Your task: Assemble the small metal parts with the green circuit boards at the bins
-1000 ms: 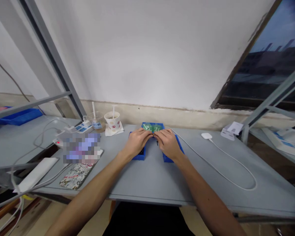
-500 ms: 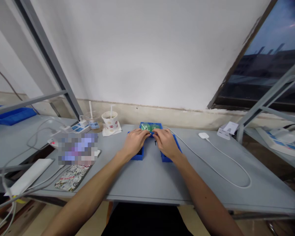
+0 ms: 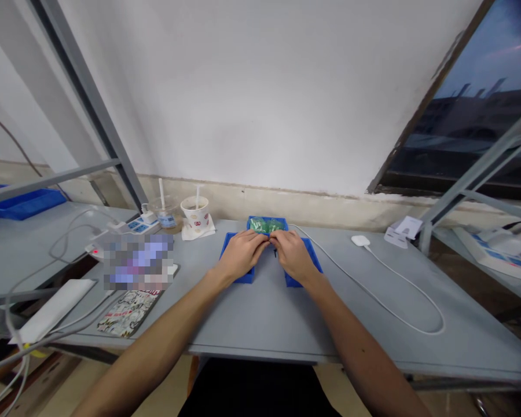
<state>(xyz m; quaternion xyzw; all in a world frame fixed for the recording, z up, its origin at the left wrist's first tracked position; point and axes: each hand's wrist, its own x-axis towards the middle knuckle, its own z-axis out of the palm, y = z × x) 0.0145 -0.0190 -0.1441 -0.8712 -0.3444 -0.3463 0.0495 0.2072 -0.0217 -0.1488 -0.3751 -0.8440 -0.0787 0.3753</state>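
My left hand (image 3: 242, 253) and my right hand (image 3: 293, 253) meet fingertip to fingertip above the grey desk. Both are closed in a pinch; whatever lies between the fingertips is too small and hidden to name. Under my left hand is a blue tray (image 3: 244, 279), mostly covered. A second blue tray (image 3: 313, 255) lies partly beneath my right hand. Just beyond the fingertips, a third blue tray (image 3: 249, 220) holds green plastic-looking packets (image 3: 272, 225). A small black item (image 3: 275, 253) shows beside my right fingers.
A paper cup (image 3: 196, 214) and a clear plastic cup (image 3: 167, 215) stand at the back left. Nearby are a power strip (image 3: 142, 223) and a patterned booklet (image 3: 128, 315). A white charger (image 3: 360, 240) trails its cable across the right side. Metal frame posts flank the desk.
My fingertips have come together, closing the small gap between my hands. The tiny item glimpsed between them earlier is now hidden. The trays look unmoved.
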